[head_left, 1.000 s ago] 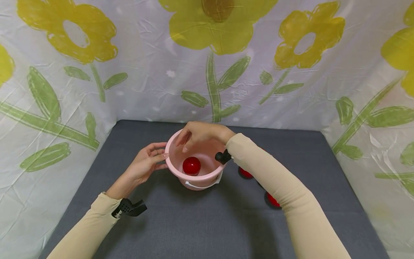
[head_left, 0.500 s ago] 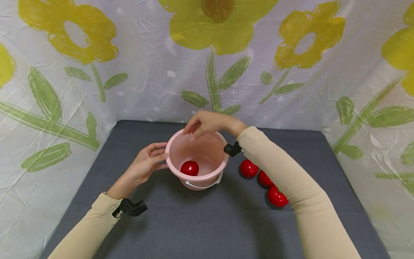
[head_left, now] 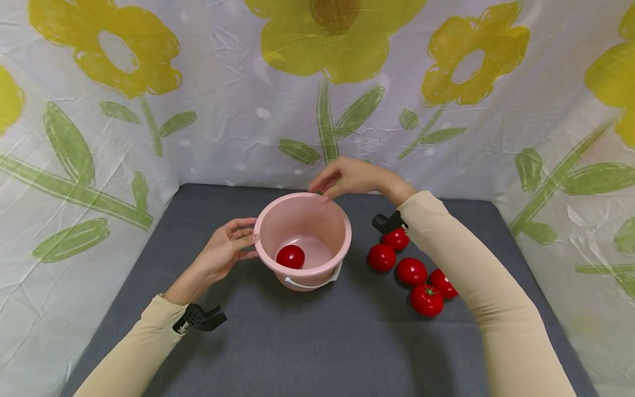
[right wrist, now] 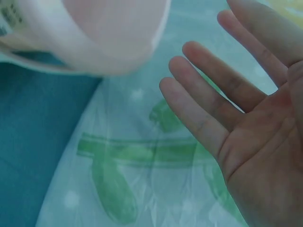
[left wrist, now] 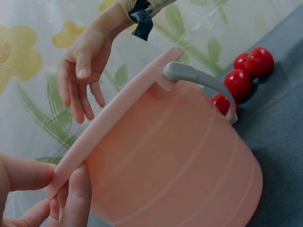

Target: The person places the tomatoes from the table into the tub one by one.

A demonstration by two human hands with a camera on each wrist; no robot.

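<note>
A pink bucket (head_left: 305, 278) with a pale handle stands on the dark cloth, one red tomato (head_left: 290, 257) lying on its bottom. My left hand (head_left: 223, 251) pinches the bucket's rim at the left side; in the left wrist view the thumb and fingers (left wrist: 78, 189) grip both sides of the rim (left wrist: 111, 111). Over the far right part of the rim, my right hand (head_left: 353, 177) hangs with relaxed fingers and holds nothing. The right wrist view shows its bare palm (right wrist: 265, 137) and spread fingers, apart from the bucket (right wrist: 113, 52).
Several red tomatoes (head_left: 411, 272) lie to the right of the bucket, partly under my right forearm. One at the front (head_left: 426, 300) shows a green stem. A flower-printed sheet (head_left: 223, 110) encloses the dark grey table (head_left: 278, 342) at the back and sides.
My right hand has risen out of the bucket and moved right toward its far rim. The tomato inside has shifted slightly left. More tomatoes show beside the forearm. The left hand stays put.
</note>
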